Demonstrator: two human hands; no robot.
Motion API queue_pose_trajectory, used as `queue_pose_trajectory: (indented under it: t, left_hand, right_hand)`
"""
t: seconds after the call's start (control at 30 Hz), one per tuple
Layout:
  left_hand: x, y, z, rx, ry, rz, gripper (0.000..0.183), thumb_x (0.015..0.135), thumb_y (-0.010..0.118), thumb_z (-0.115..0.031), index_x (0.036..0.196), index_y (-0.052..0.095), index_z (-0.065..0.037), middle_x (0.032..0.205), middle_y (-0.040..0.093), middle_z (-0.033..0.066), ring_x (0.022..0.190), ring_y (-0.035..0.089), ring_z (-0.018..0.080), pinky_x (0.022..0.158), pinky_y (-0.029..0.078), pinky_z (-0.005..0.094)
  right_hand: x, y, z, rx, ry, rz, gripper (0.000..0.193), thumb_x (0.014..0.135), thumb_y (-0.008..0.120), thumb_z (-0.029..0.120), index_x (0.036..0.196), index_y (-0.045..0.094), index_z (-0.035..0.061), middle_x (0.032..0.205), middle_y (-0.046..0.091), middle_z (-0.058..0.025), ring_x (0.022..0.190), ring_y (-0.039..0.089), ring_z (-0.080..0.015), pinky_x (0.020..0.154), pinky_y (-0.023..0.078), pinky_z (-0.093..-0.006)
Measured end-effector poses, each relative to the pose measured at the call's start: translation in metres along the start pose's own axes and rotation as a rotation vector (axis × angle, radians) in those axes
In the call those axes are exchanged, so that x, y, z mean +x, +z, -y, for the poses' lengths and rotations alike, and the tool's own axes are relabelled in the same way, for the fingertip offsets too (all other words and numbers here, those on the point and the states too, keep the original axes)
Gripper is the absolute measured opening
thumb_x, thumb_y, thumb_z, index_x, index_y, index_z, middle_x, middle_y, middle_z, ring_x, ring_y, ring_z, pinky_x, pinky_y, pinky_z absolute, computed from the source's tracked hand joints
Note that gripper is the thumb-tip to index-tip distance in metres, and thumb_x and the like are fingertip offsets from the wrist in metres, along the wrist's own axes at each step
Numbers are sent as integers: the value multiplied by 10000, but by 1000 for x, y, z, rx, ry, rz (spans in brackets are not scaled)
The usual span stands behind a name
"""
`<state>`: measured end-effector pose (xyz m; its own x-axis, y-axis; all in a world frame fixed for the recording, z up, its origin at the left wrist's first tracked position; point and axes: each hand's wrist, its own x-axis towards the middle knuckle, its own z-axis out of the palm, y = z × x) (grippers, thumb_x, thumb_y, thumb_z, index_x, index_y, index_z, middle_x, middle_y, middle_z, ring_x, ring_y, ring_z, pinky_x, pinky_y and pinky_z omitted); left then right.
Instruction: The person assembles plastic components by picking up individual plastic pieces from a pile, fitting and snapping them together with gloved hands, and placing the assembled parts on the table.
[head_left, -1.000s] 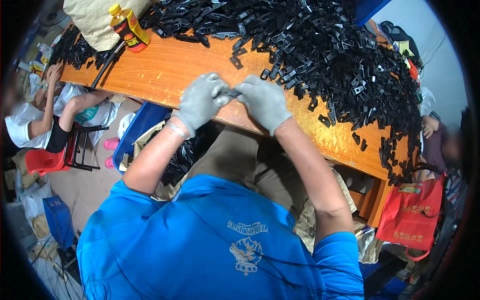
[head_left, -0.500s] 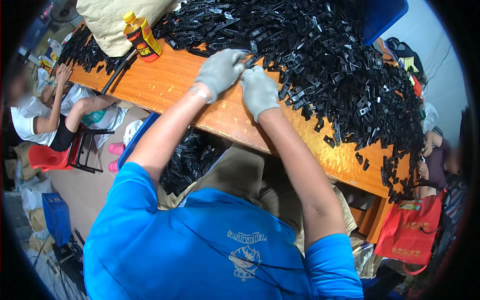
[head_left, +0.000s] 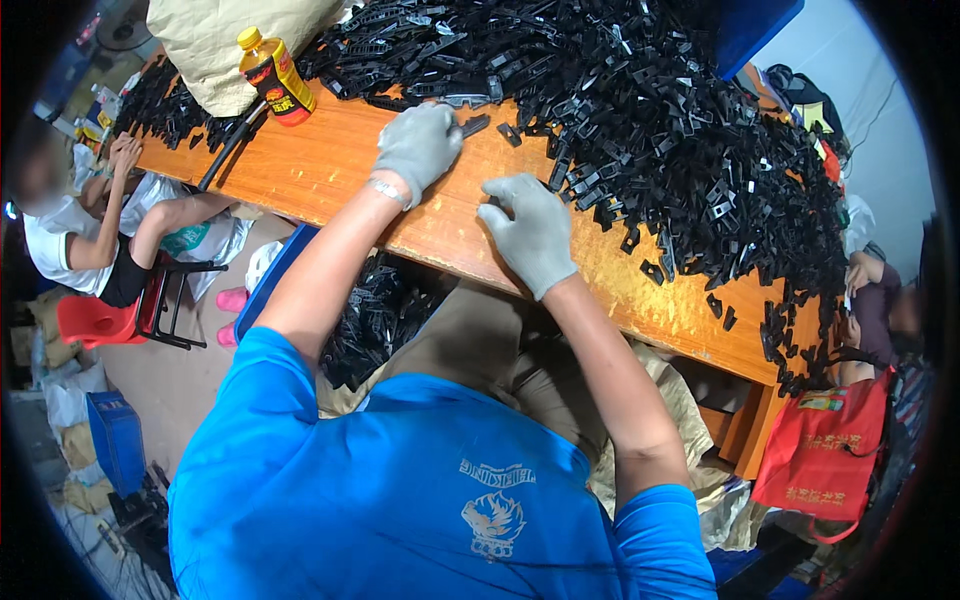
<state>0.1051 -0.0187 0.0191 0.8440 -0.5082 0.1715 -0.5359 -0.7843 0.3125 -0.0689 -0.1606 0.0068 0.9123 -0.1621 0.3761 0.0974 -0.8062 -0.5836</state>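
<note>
Both my hands wear pale grey gloves over the wooden table (head_left: 340, 165). My left hand (head_left: 418, 150) is closed, and a small elongated black plastic piece (head_left: 474, 126) sticks out at its fingertips. A little to the right, my right hand (head_left: 535, 228) hovers close to the tabletop, its thumb and forefinger apart with nothing visible between them. Just beyond both hands spreads a large heap of black plastic pieces (head_left: 640, 120), some buckle-like. One loose piece (head_left: 509, 134) lies at the heap's edge, between my hands.
A yellow-capped bottle (head_left: 277, 78) stands left by a beige sack (head_left: 225, 50), near a black rod (head_left: 232, 147). More black pieces fill a container (head_left: 375, 325) beneath the table edge. A red bag (head_left: 825, 455) hangs right. Other people sit at both sides, one on a red chair (head_left: 100, 318).
My hands have come apart: the left moved slightly left, the right moved right and nearer to me. The right thumb and forefinger have spread, and the black piece at my left fingertips shows more.
</note>
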Motion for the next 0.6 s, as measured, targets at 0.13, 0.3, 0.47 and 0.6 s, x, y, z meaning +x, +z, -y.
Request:
queue_pose_trajectory:
  t: [0.13,0.3,0.47,0.6]
  left_hand:
    - [-61,-9,16,-45,129,-56,194,971,700,-254,1057,767,-94,1079,729,168,1057,690,395,922,556,504]
    - [-106,-18,10,-174,330,-36,172,935,755,-167,1098,756,-113,1064,718,111,1062,661,353,928,539,471]
    - [-110,-12,12,-224,338,-57,210,912,779,-174,1110,757,-106,1072,712,95,1062,651,340,926,531,462]
    - [-109,-7,17,-268,337,-46,218,898,793,-181,1097,761,-99,1062,706,94,1039,645,339,918,524,456]
  right_hand:
    - [-24,-10,-8,-82,-22,-15,183,874,794,173,1049,777,121,998,730,-97,1032,701,-319,902,569,-435]
    - [-15,-31,3,-393,141,181,209,883,826,230,1060,808,120,1053,733,-113,1003,730,-324,872,590,-440]
    - [-4,-27,11,-155,68,97,192,889,818,234,1043,822,119,1057,718,-112,999,720,-325,853,580,-450]
    - [-3,-14,10,-100,53,129,149,885,811,210,1017,827,142,1017,689,-110,987,705,-320,844,574,-453]
